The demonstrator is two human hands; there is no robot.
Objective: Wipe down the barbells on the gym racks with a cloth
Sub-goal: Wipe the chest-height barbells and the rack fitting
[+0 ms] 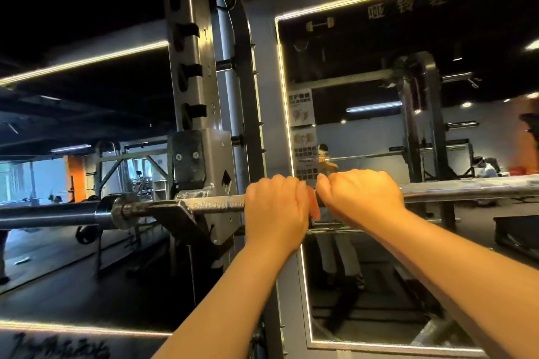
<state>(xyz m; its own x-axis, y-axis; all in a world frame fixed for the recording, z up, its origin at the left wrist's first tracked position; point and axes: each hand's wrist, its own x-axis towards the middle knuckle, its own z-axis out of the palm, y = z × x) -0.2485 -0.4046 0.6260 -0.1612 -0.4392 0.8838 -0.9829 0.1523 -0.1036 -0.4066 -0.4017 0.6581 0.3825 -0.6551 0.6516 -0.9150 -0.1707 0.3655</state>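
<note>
So the barbell (215, 203) is lying across the middle of the frame, running from the left edge to the right edge and resting in the hook (201, 160) of the rack upright (189, 67) just left of centre. Both hands are sitting on it overhand, dead centre. The left hand (275, 207) is wrapping its fingers over the knurled shaft just right of the hook. The right hand (361, 198) is curling round the bar right beside it, knuckles nearly touching. The bar is passing straight through both fists, with its sleeve (58, 214) sticking out toward the left edge. Anything under the palms is hidden. A mirror (379, 125) is filling the right half behind the bar.
</note>
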